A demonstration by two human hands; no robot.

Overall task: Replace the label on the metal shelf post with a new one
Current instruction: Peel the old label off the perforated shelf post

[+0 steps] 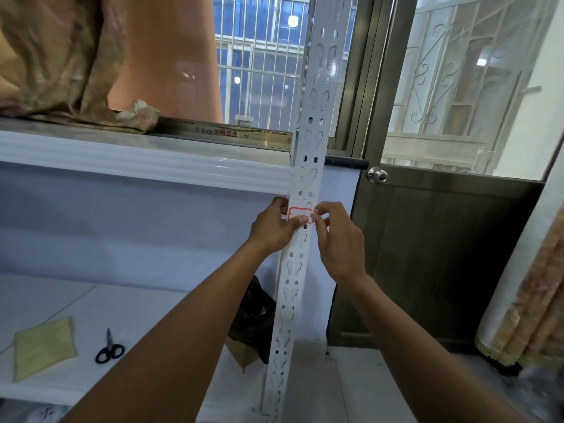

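A white perforated metal shelf post runs from top to bottom through the middle of the view. A white label with a red border sits on the post just under the upper shelf. My left hand wraps around the post's left edge, and its thumb presses across the label. My right hand is at the label's right end, where its fingertips pinch the label's edge.
Black scissors and a yellow cloth lie on the lower shelf at the left. A dark bag sits behind the post. A door with a round knob stands to the right. Patterned cloth lies on the upper shelf.
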